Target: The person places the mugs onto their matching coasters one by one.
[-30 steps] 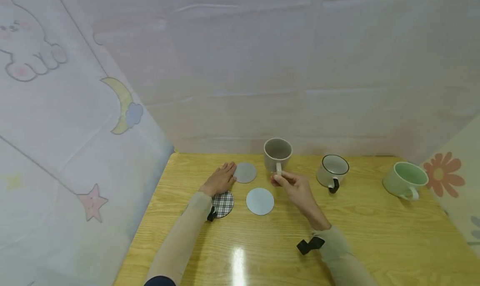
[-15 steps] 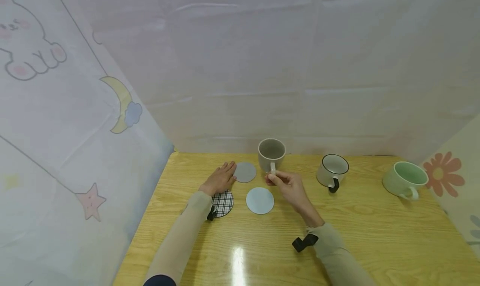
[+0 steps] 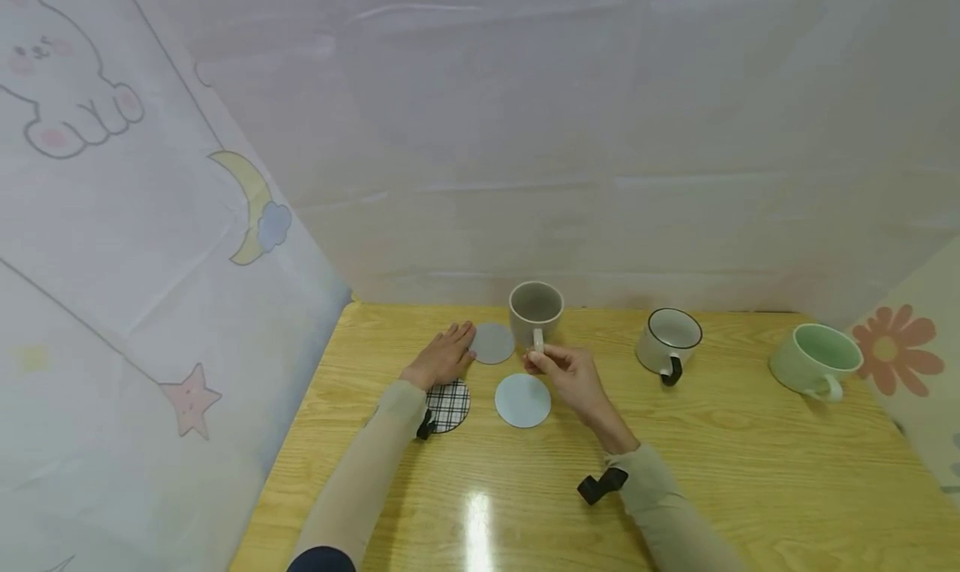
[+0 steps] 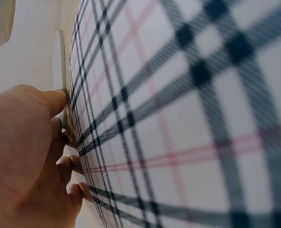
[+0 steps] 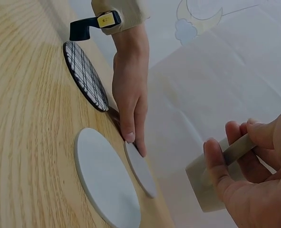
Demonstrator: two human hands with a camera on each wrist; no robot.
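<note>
My right hand (image 3: 576,383) pinches the handle of a grey mug (image 3: 523,325), which is upright with its opening showing. In the right wrist view the mug (image 5: 201,187) hangs over to the right of a grey round coaster (image 5: 140,170), thumb and fingers curled round its handle. My left hand (image 3: 439,358) lies low on the table, fingers straight, fingertips right at the left edge of the grey coaster (image 3: 493,343). Just below that hand is a black-and-white plaid coaster (image 3: 452,407), partly hidden by the left forearm. A pale blue coaster (image 3: 522,400) lies in front of the mug.
To the right stand a white mug (image 3: 660,351) with a black rim and handle, and a light green mug (image 3: 802,363) farther along. A pale cloth wall (image 3: 480,180) rises behind the wooden table (image 3: 750,472). A printed sheet (image 3: 150,247) borders the left side.
The grey mug has moved left, toward the grey coaster, with my right hand on its handle. My left hand stays in place by the coaster. The head view has shifted slightly.
</note>
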